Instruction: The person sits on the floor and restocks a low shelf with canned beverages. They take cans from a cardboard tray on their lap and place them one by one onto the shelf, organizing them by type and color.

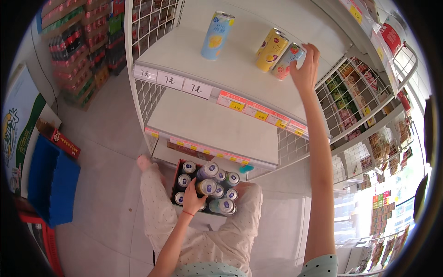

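My right hand [306, 69] reaches over the upper shelf [173, 48], its thumb and fingers around the side of a blue and pink drink can [288, 62]. Two yellow cans, the front one [272, 50] partly covering the other, stand just left of it. Farther left on that shelf stands a light blue can [218, 36]. Down between my knees, my left hand [193, 197] grips a can with a gold side [207, 187] at the top of a carton [175, 173] filled with several upright cans. One can [221, 206] leans at the carton's near right corner.
A lower shelf [214, 121] with price tags runs beneath the upper one. White wire-grid panels [147, 31] bound the shelves. A blue bin [55, 180] and a red crate [50, 242] stand at left, stacked drink packs [69, 48] behind. Snack racks [349, 93] line the right.
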`<action>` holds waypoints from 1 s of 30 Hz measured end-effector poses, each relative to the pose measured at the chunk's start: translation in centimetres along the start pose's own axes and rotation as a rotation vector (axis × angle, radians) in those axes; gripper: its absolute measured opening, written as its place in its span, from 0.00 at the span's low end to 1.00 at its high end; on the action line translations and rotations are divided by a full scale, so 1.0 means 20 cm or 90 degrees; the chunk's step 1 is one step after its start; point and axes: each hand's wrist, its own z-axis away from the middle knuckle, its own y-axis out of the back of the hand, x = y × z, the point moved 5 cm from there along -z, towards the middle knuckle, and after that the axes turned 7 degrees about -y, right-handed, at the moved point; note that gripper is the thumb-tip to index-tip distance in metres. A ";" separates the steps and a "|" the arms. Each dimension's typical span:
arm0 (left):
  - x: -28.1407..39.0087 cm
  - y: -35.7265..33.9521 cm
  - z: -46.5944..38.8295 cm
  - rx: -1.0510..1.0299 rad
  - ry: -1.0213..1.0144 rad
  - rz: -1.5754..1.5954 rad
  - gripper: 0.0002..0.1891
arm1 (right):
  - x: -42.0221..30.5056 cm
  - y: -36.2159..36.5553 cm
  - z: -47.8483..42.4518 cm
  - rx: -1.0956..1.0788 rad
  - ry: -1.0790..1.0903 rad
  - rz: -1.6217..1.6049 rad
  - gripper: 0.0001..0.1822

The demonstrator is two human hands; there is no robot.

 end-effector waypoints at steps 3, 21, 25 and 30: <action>0.02 0.01 0.01 -0.023 0.019 0.017 0.45 | 0.37 -0.25 -0.08 -0.107 -0.225 0.191 0.37; 0.01 0.05 0.10 0.040 -0.023 0.026 0.41 | -0.01 0.20 0.09 -0.246 -0.121 -0.132 0.34; 0.00 0.17 0.14 0.157 -0.066 -0.112 0.35 | -0.35 0.42 0.25 -0.071 -0.151 -0.276 0.33; -0.12 0.17 0.20 0.125 -0.030 -0.142 0.39 | -0.79 0.39 0.48 -0.314 -0.096 -0.443 0.31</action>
